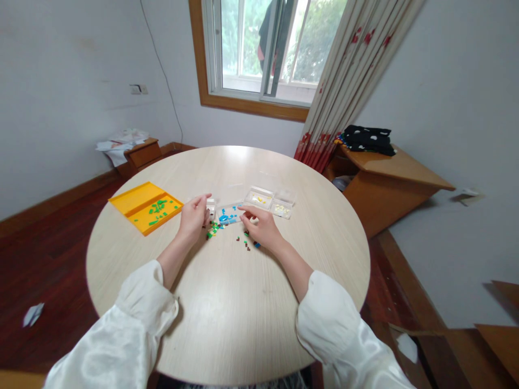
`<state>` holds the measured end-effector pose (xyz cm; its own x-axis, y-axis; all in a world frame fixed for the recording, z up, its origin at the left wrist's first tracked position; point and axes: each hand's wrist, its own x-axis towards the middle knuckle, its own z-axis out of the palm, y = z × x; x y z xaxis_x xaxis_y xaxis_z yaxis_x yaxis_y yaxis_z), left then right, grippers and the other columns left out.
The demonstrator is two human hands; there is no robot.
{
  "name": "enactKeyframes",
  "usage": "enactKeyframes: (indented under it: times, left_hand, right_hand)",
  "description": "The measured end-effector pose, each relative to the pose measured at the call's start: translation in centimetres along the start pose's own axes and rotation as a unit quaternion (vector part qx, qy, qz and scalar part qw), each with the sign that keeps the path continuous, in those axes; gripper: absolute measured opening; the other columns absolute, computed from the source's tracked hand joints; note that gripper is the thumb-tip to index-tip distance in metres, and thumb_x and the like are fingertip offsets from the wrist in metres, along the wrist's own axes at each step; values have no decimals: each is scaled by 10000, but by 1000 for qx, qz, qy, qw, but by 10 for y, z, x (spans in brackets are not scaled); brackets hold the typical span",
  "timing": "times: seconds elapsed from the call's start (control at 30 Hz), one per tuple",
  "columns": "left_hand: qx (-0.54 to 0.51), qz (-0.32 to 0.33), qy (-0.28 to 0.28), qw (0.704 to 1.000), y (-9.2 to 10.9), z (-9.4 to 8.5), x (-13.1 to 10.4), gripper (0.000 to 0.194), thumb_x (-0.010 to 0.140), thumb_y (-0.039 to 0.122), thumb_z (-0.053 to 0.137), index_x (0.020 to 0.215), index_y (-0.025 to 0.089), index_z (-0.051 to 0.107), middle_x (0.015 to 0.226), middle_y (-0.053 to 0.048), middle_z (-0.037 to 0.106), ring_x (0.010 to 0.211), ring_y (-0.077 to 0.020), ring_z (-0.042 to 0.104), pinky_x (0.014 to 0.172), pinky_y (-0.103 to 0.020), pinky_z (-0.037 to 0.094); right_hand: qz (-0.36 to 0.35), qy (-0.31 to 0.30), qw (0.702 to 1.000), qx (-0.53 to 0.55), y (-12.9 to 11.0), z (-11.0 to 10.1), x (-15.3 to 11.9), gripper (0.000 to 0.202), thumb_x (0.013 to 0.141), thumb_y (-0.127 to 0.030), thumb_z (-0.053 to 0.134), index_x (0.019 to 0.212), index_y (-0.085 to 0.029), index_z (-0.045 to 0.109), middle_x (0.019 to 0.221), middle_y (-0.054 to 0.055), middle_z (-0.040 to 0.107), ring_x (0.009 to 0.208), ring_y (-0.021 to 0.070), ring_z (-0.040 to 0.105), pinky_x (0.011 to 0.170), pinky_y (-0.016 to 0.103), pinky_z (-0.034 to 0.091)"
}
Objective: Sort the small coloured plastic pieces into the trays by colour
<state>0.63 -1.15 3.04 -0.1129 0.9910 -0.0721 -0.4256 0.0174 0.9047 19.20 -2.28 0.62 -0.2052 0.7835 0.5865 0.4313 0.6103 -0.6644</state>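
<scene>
My left hand is over the table beside a small clear box. Its index finger points outward while the other fingers curl in; brown bits show by the fingertips, and what they hold is unclear. My right hand hovers at the right end of a clear tray holding blue pieces, thumb and index finger apart. Small green and yellow building bricks lie in a loose heap between the hands. Several brown and green bricks are scattered under and beside my right hand.
An open orange case with green pieces lies at the table's left. Behind my right hand are clear boxes, one with yellow pieces, another with pale pieces. A wooden cabinet stands beyond the round table.
</scene>
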Motion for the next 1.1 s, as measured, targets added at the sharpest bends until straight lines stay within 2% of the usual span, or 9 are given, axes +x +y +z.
enactKeyframes:
  times: [0.1,0.17,0.23,0.33,0.47,0.67,0.9,1.0,1.1]
  left_hand:
    - [-167,-22,16,986,9,-5,4,120,763,104,461,816,106,569,411,104,253,315,-43,259,340,-141,262]
    - [-255,-56,45,964,13,-9,7,202,752,115,407,887,83,554,489,33,426,403,-84,458,428,-181,435]
    - [-300,-87,45,949,15,-12,8,314,744,141,381,1011,62,528,720,-102,598,657,-178,636,589,-298,552]
    - [-319,-115,5,941,15,-13,7,443,729,148,380,1151,52,475,1079,-232,596,997,-283,628,738,-413,569]
    - [-314,-130,-6,940,16,-9,3,501,724,101,384,1215,20,445,1190,-269,554,1112,-305,575,781,-409,568]
    - [-278,-121,31,952,18,-3,-2,533,727,-84,334,1213,68,490,1103,-192,626,993,-200,647,797,-278,565]
    - [-275,-106,77,952,25,4,-7,351,863,-22,347,1163,69,504,792,-70,671,697,-110,673,652,-159,566]
    - [-281,-128,86,947,28,4,-7,282,876,-10,354,1066,95,534,643,6,596,469,-36,565,484,-82,499]
    - [-281,-134,27,950,26,-1,-6,146,906,79,398,878,114,537,531,54,476,333,-4,391,325,-80,349]
  right_hand:
    - [0,-1,1000,0,1,0,0,261,802,-205,535,1013,-169,684,775,37,692,674,129,588,702,271,476]
    - [-3,-4,1000,0,1,0,0,262,804,-202,530,1011,-160,684,778,41,693,672,129,587,699,270,477]
    - [-3,-7,1000,-1,0,0,0,261,807,-202,527,1009,-160,685,777,41,693,671,128,588,698,269,476]
    - [-3,-7,1000,-4,-1,0,0,254,811,-206,528,1008,-172,684,778,37,693,674,127,590,699,268,476]
    - [-6,-8,1000,-5,-2,0,0,253,815,-211,525,1009,-170,682,781,42,694,674,130,593,702,273,479]
    - [-4,-13,1000,-7,0,0,-1,248,816,-216,523,1003,-189,684,776,34,692,671,130,592,701,275,479]
    - [-1,-15,1000,0,-1,0,-1,245,815,-207,526,998,-178,686,785,42,699,670,126,599,702,270,481]
    - [0,-21,1000,-2,-2,0,-1,243,816,-199,530,1000,-189,688,790,38,702,671,125,603,700,268,481]
    - [3,-24,1000,-5,-3,-1,-1,242,817,-201,532,1001,-186,689,771,35,701,665,124,602,696,267,482]
